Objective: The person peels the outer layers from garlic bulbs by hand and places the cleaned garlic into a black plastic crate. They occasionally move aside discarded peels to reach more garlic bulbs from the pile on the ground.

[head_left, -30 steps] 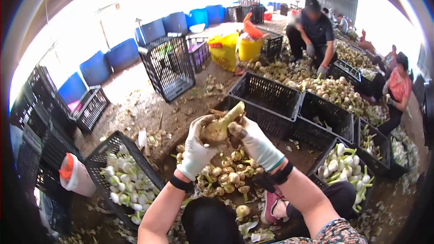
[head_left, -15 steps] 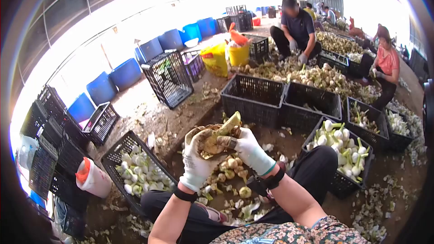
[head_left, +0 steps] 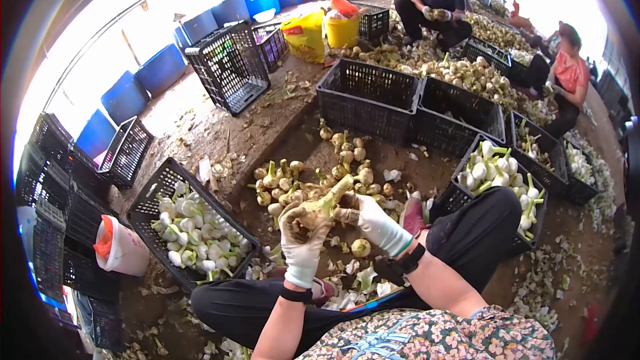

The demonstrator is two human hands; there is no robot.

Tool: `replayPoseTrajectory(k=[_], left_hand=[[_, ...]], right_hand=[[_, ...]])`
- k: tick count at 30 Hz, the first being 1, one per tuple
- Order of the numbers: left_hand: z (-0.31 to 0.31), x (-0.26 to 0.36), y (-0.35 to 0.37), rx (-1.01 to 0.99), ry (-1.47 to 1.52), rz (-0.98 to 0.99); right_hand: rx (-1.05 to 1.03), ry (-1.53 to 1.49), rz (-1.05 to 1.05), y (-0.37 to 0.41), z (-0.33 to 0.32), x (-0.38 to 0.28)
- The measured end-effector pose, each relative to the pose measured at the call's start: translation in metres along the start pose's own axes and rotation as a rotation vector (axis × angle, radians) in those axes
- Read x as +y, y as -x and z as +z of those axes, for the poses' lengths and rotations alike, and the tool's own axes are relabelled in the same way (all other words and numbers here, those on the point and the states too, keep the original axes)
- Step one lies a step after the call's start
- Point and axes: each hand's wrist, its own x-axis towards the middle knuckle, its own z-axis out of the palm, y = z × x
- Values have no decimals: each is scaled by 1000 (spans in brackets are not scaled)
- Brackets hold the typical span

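My left hand (head_left: 303, 237), in a soiled white glove, is wrapped round a dirty bulb (head_left: 325, 205) with a thick pale-green stem. The bulb is held in front of me, its stem pointing up and right. My right hand (head_left: 378, 221), also gloved, has its fingers closed at the bulb's right side; whether a small tool is between them cannot be made out. Unpeeled bulbs (head_left: 283, 180) lie on the ground just beyond my hands. A black crate of peeled white bulbs (head_left: 197, 232) stands at the left, and another crate of white bulbs (head_left: 490, 170) is by my knee.
Two black crates (head_left: 367, 110) stand ahead, before a long heap of bulbs (head_left: 467, 73). A person in dark clothes (head_left: 437, 0) and one in a red top (head_left: 570, 77) sit beyond. A white bucket (head_left: 127, 247), stacked crates and blue barrels (head_left: 160, 70) line the left.
The view has tilted down, showing more bulbs on the ground. Both my hands appear lower, still at the bulb, whose root side is less visible. The person in dark clothes has raised their hands.
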Motion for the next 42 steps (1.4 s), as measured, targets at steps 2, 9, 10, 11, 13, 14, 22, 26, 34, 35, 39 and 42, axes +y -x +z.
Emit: replayPoseTrajectory(k=[2, 9, 10, 11, 13, 14, 22, 26, 34, 35, 39, 42], left_hand=[[-2, -9, -3, 17, -267, 56], [7, -14, -4, -22, -501, 88], [10, -13, -3, -17, -503, 85], [14, -12, -3, 95, -69, -152], [13, -20, -6, 98, 322, -166], [11, -28, -7, 99, 321, -166], [23, -15, -12, 10, -621, 240], [23, -22, -11, 32, -650, 229], [23, -41, -2, 143, 288, -352], [22, -48, 1, 134, 178, -279], [17, -33, 0, 104, -412, -5], [21, -32, -4, 40, -727, 215]], right_hand=[[117, -172, -93, -6, 7, 11], [197, -354, 81, -19, 2, 31], [194, -353, 85, -20, -3, 34], [181, -250, 4, -22, -12, 40], [154, 229, -192, -29, -32, 56], [154, 228, -191, -27, -41, 64], [274, 206, 5, -20, -11, 2], [213, -145, 49, -27, -34, 43], [229, 551, -389, -31, -55, 64], [232, 338, -169, -22, -46, 46], [200, 27, -39, -27, -25, 49], [322, -138, 30, -25, -15, 30]])
